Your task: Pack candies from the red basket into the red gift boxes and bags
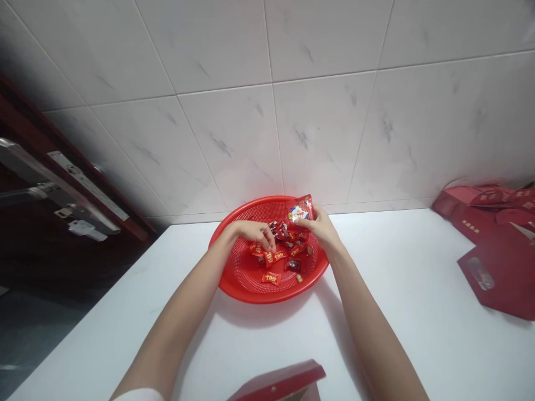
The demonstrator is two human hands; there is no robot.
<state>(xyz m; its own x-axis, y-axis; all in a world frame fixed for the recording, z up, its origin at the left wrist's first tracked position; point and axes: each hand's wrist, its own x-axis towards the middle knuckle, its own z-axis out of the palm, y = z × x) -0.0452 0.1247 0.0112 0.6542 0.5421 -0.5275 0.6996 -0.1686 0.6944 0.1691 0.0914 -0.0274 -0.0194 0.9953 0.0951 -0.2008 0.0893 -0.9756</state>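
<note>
A round red plastic basket (259, 296) with small holes stands on the white table against the wall. Several small wrapped candies (271, 278) in red and dark wrappers lie in it, with a few light brown pieces (299, 278) among them. My left hand (258, 233) reaches over the basket's left part, its fingertips pinched on a red candy (268, 258). Over the basket's right rim, my right hand (320, 224) holds a red and white packet (300, 209) between thumb and fingers.
Red gift boxes (501, 267) stand on the right side of the white table (393, 267). Another red box (284, 381) sits at the near edge, partly cut off. A tiled wall (317, 128) rises behind, and a dark door with a metal latch (86, 228) is at the left.
</note>
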